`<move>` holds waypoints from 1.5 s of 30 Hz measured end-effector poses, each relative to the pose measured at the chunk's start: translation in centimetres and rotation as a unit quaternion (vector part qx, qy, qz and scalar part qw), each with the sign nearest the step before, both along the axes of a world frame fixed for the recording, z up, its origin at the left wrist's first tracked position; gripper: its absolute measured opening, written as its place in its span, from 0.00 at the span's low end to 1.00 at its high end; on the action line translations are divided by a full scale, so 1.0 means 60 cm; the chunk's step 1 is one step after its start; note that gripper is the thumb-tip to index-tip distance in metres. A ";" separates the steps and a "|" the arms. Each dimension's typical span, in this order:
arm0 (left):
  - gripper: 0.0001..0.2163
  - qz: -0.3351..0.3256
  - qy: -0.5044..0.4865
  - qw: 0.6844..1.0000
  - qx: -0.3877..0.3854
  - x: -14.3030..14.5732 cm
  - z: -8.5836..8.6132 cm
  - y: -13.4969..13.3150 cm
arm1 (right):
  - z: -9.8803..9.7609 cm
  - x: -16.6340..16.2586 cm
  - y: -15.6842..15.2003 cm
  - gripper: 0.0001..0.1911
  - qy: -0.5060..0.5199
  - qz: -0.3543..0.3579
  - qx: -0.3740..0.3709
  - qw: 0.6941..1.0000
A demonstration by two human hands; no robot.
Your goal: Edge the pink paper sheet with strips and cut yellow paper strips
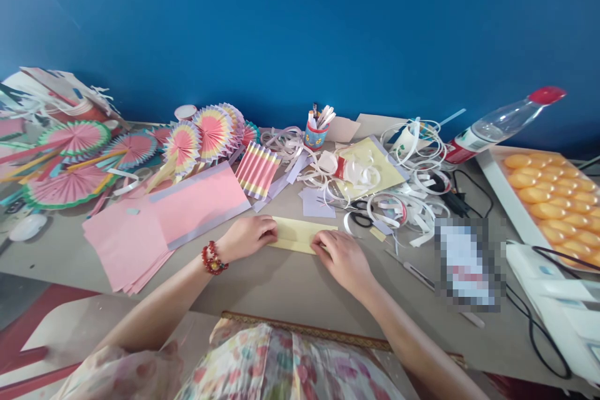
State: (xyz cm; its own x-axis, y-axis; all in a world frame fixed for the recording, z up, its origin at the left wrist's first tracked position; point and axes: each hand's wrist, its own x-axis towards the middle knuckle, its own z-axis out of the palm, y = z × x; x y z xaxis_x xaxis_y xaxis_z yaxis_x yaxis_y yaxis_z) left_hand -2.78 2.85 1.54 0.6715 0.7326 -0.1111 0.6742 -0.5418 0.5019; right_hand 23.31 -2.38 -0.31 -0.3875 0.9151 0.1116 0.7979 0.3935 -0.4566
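Note:
A folded strip of pale yellow paper [300, 232] lies flat on the grey table [262, 287] in front of me. My left hand [248, 236], with a red bead bracelet at the wrist, has its fingers curled onto the strip's left end. My right hand [341, 255] presses down on the strip's right end with bent fingers. Both hands hold the paper against the table.
A stack of pink paper [154, 225] lies left. Several folded paper fans [187, 140] sit at the back left. A pleated striped sheet [257, 169], curled white paper strips [398, 200], scissors [360, 217], a pen cup [315, 132], a plastic bottle [497, 125] and an orange tray [553, 190] fill the back and right.

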 end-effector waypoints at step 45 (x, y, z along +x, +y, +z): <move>0.10 -0.050 0.068 0.994 0.069 -0.005 -0.015 -0.013 | 0.001 0.004 0.000 0.05 0.016 0.005 -0.018 1.000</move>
